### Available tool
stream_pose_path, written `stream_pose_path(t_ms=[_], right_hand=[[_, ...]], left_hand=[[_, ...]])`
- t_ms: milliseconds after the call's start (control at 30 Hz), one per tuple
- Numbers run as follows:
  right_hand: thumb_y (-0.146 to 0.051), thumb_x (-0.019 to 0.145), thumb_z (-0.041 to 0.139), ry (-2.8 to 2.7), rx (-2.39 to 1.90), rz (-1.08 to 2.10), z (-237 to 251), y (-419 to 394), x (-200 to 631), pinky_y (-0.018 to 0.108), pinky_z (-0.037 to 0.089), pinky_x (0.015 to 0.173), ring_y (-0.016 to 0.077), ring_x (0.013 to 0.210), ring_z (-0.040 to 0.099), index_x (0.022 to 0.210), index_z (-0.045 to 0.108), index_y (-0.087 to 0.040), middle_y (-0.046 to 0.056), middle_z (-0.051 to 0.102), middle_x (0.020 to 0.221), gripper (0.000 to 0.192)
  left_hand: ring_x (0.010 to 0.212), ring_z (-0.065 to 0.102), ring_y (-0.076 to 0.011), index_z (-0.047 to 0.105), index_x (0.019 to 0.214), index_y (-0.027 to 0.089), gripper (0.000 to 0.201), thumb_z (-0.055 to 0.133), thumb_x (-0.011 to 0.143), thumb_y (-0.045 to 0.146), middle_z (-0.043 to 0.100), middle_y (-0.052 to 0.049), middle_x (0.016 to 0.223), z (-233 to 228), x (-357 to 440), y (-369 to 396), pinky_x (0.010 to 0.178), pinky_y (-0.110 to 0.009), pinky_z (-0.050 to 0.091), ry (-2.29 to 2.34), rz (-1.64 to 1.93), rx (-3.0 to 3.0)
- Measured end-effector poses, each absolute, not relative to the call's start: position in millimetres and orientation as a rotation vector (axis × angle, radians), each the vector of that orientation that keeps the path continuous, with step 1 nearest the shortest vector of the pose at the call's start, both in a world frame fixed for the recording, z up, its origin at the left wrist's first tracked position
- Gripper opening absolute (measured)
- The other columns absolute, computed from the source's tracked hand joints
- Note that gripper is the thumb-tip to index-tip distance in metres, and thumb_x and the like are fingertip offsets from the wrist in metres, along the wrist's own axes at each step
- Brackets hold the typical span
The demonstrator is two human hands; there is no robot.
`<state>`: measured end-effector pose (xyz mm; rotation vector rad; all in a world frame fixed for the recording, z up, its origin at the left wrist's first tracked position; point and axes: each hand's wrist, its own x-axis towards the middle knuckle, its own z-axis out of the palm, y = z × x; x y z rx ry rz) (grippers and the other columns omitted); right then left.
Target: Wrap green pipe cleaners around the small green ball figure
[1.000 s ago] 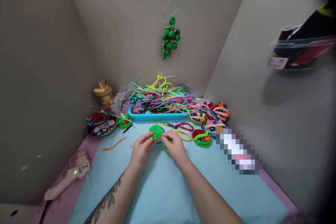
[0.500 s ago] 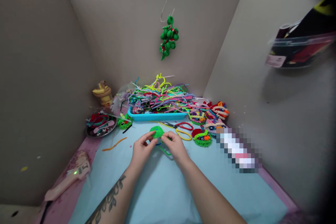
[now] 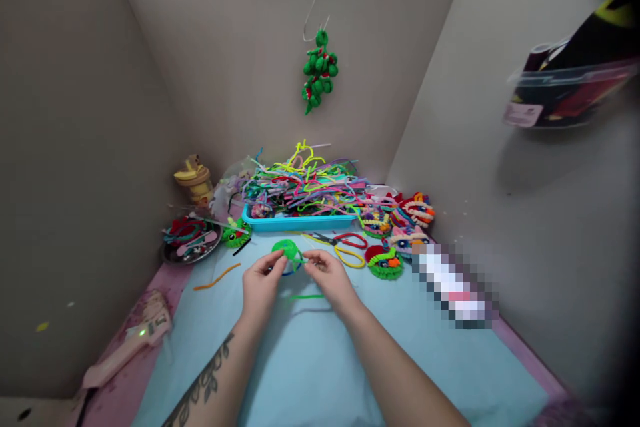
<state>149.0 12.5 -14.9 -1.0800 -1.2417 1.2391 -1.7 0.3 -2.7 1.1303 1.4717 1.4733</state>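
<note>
Head view: the green coil (image 3: 285, 250) is held up just above the light blue mat (image 3: 310, 360), in front of the turquoise tray (image 3: 300, 221) that carries the heap of pipe cleaners (image 3: 305, 183). The left hand (image 3: 260, 287) pinches the coil's near edge between thumb and fingertips, closed down on it. The right hand (image 3: 327, 277) is closed too, thumb against forefinger, gripping the loose green stem (image 3: 305, 296) that runs off the coil; the free end of that stem trails down toward the mat between the two wrists.

To wind well here, the left-hand pinch should sit right where the stem leaves the coil, so the last turn cannot spring open, while the right hand keeps the stem taut and lays it flush against the earlier turns. Short, even pulls look safer than one long tug, which could warp the disc.

Right of the tray lie the scissors (image 3: 345, 239), a yellow loop (image 3: 350, 255) and a finished green and red piece (image 3: 384, 263). Left of the tray sit a metal dish (image 3: 191, 243) and, nearer the person, a glue gun (image 3: 130, 340).
</note>
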Motion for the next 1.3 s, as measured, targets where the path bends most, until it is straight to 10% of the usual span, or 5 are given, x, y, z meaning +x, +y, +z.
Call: stream_pose_path(t_ms=[533,1300], right_hand=[[-0.015,0.060,0.058,-1.605,-1.325,1.343,-4,12,181,0.019,0.030,0.045,0.0070,0.047,0.043,0.061,0.057,-0.016,-0.006,0.050,0.050,0.002],[-0.033,0.053,0.077,-0.679,-0.955,1.456,-3,17,163,0.015,0.039,0.039,0.0075,0.046,0.055,0.071,0.054,-0.016,-0.004,0.056,0.055,0.034]], left_hand=[[0.076,0.063,-0.0175,0.068,0.096,0.013,0.042,0.071,0.062,0.036,0.070,-0.009,0.086,1,-19,7,0.070,-0.027,0.048,1.524,1.669,1.006],[0.075,0.064,-0.0178,0.068,0.092,0.012,0.041,0.076,0.057,0.033,0.071,-0.008,0.081,2,3,1,0.064,-0.024,0.045,1.218,1.342,0.889]])
